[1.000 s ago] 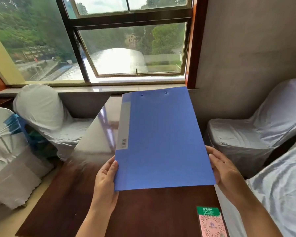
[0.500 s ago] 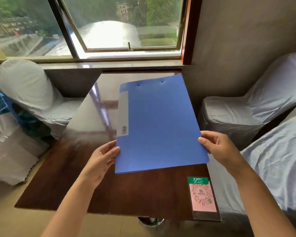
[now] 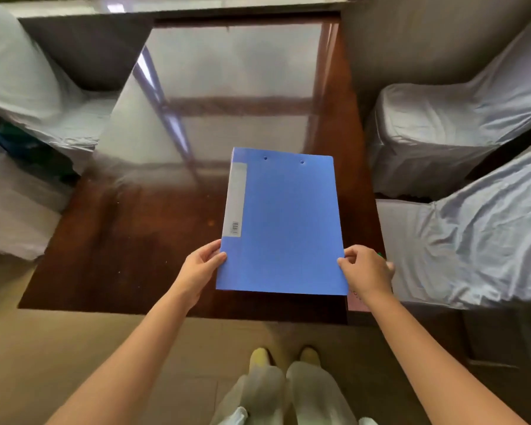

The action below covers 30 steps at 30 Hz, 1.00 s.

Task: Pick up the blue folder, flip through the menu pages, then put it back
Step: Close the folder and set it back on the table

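The blue folder [image 3: 284,222] is closed, with a grey spine label along its left side and two holes near its far edge. It lies flat over the near right part of the dark glossy wooden table [image 3: 129,246]; whether it touches the top I cannot tell. My left hand [image 3: 201,266] pinches the folder's near left edge, thumb on top. My right hand [image 3: 365,271] grips the near right edge the same way.
Chairs in white covers stand on both sides: two at the right [image 3: 460,130] [image 3: 478,240], and others at the left [image 3: 28,75]. A pink card [image 3: 356,300] peeks out under my right wrist at the table's near right corner. My feet [image 3: 284,357] are below the table edge.
The folder came down from a raised tilt toward the table's near right part, both hands staying on its near edge. My view tipped downward, so the window left the frame.
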### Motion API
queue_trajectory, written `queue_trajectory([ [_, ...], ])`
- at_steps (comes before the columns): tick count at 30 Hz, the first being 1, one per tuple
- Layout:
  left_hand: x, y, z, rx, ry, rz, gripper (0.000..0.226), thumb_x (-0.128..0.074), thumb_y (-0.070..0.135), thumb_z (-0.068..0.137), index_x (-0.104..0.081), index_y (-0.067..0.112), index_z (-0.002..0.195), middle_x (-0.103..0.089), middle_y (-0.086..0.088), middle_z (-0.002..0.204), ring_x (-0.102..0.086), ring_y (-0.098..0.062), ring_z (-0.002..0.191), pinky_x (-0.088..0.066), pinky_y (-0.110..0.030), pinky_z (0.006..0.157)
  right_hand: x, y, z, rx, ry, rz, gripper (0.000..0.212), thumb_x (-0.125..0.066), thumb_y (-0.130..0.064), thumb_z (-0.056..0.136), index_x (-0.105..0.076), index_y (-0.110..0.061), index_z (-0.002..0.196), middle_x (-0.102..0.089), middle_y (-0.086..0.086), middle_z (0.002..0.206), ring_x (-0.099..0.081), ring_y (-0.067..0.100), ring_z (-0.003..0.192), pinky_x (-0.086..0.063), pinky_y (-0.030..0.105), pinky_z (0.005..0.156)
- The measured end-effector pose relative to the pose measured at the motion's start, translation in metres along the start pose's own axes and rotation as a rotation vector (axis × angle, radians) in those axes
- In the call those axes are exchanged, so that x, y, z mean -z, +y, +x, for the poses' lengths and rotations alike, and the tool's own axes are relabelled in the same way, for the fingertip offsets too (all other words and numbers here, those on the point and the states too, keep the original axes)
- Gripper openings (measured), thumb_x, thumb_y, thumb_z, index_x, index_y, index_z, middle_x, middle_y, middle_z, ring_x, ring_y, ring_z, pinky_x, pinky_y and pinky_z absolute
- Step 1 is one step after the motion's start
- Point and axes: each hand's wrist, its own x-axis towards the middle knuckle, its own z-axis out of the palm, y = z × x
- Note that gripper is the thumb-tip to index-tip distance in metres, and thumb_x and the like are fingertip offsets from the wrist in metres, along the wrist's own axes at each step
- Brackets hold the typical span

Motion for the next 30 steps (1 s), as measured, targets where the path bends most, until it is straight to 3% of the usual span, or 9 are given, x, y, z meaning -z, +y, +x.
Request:
queue_trajectory([
  [5,-0.005,-0.021,0.012,-0.014,0.064,0.109,0.036,-0.052,0.008,0.090,-0.054,0.010,0.126,-0.066,-0.002,0.114,-0.063,-0.010,0.094,-0.051,-0.015,0.074,-0.028,0.005,0.004,-0.017,-0.004,-0.177,0.013,-0.055,-0.023,0.088,-0.063,-0.014,0.092,-0.068,0.007,0.089,-0.058,0.026,0.091,-0.029,0.046,0.101],
  [8,-0.011,-0.026,0.010,-0.086,0.054,0.264,0.033,-0.050,0.008,0.091,-0.058,0.022,0.119,-0.069,0.025,0.078,-0.059,0.001,0.066,-0.046,-0.007,0.062,-0.034,0.008,0.007,-0.018,0.004,-0.214,0.013,-0.055,-0.023,0.088,-0.062,-0.014,0.093,-0.067,0.009,0.091,-0.057,0.027,0.093,-0.030,0.043,0.096],
  [12,-0.015,-0.030,0.013,-0.156,0.096,0.461,0.035,-0.051,0.006,0.089,-0.058,0.016,0.122,-0.054,0.007,0.071,-0.046,-0.003,0.051,-0.037,-0.007,0.051,-0.035,0.010,0.008,0.011,-0.001,-0.270,0.014,-0.054,-0.024,0.088,-0.062,-0.013,0.091,-0.067,0.010,0.093,-0.056,0.027,0.094,-0.030,0.042,0.093],
  [16,-0.014,-0.036,0.020,-0.108,0.243,0.623,0.057,-0.064,0.020,0.084,-0.042,0.013,0.136,-0.053,-0.010,0.106,-0.051,-0.014,0.085,-0.044,-0.023,0.076,-0.033,0.009,0.006,0.097,0.044,-0.386,0.028,-0.058,-0.034,0.085,-0.063,-0.014,0.104,-0.067,0.010,0.103,-0.055,0.028,0.099,-0.035,0.043,0.089],
  [18,-0.015,-0.037,0.012,-0.264,0.293,0.735,0.061,-0.068,0.023,0.080,-0.043,0.011,0.134,-0.051,-0.012,0.121,-0.049,-0.023,0.107,-0.043,-0.031,0.088,-0.031,0.009,0.001,0.223,0.116,-0.387,0.037,-0.063,-0.034,0.081,-0.060,-0.013,0.111,-0.064,0.011,0.107,-0.055,0.029,0.100,-0.038,0.044,0.084],
  [20,-0.018,-0.040,0.000,-0.522,0.207,0.931,0.062,-0.072,0.027,0.075,-0.049,0.010,0.130,-0.052,-0.014,0.128,-0.047,-0.029,0.118,-0.043,-0.039,0.094,-0.035,0.013,-0.009,0.424,0.118,-0.403,0.047,-0.071,-0.033,0.074,-0.060,-0.013,0.115,-0.063,0.012,0.115,-0.056,0.032,0.105,-0.042,0.046,0.083],
  [22,-0.024,-0.050,-0.011,-0.675,0.040,1.127,0.068,-0.074,0.036,0.070,-0.051,0.012,0.129,-0.052,-0.016,0.134,-0.046,-0.033,0.124,-0.041,-0.046,0.097,-0.042,0.019,-0.021,0.592,0.017,-0.497,0.062,-0.073,-0.041,0.069,-0.057,-0.013,0.121,-0.058,0.012,0.128,-0.052,0.033,0.119,-0.041,0.053,0.093],
  [26,-0.033,-0.070,-0.022,-0.652,-0.194,1.390,0.080,-0.070,0.053,0.066,-0.047,0.016,0.133,-0.046,-0.010,0.142,-0.038,-0.031,0.132,-0.035,-0.055,0.103,-0.055,0.035,-0.035,0.682,-0.181,-0.643,0.084,-0.070,-0.061,0.061,-0.052,-0.012,0.127,-0.054,0.011,0.135,-0.047,0.027,0.127,-0.025,0.054,0.103],
  [30,-0.029,-0.076,-0.021,-0.684,-0.183,1.443,0.072,-0.076,0.045,0.065,-0.053,0.019,0.128,-0.053,-0.008,0.137,-0.045,-0.030,0.128,-0.037,-0.052,0.101,-0.057,0.042,-0.041,0.696,-0.196,-0.602,0.080,-0.077,-0.052,0.059,-0.055,-0.011,0.124,-0.057,0.011,0.131,-0.052,0.026,0.123,-0.037,0.052,0.100],
])
